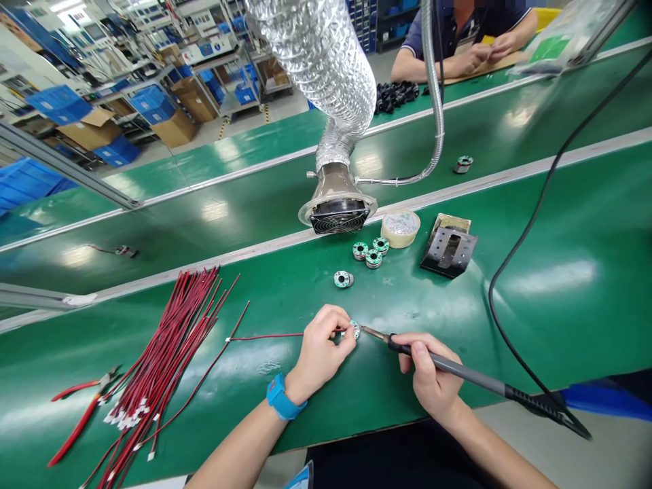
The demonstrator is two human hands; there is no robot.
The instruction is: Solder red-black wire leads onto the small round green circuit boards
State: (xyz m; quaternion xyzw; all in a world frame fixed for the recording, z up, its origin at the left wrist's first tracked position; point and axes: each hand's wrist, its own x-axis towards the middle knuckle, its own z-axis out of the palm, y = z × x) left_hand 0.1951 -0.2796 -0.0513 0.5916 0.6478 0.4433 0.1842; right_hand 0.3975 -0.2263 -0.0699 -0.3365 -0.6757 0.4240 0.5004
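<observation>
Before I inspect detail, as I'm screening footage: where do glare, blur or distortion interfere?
Head view: white glare patches on the green bench; hard highlights on the foil duct; looks stretched towards the edges; small round board beside the soldering iron, too tiny to judge.

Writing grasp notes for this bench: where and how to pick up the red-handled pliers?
Grip both handles of the red-handled pliers, coming from the left and above. They lie flat with handles splayed leftward; the jaw end sits by the red wire bundle, so gripping there could snag wires.
</observation>
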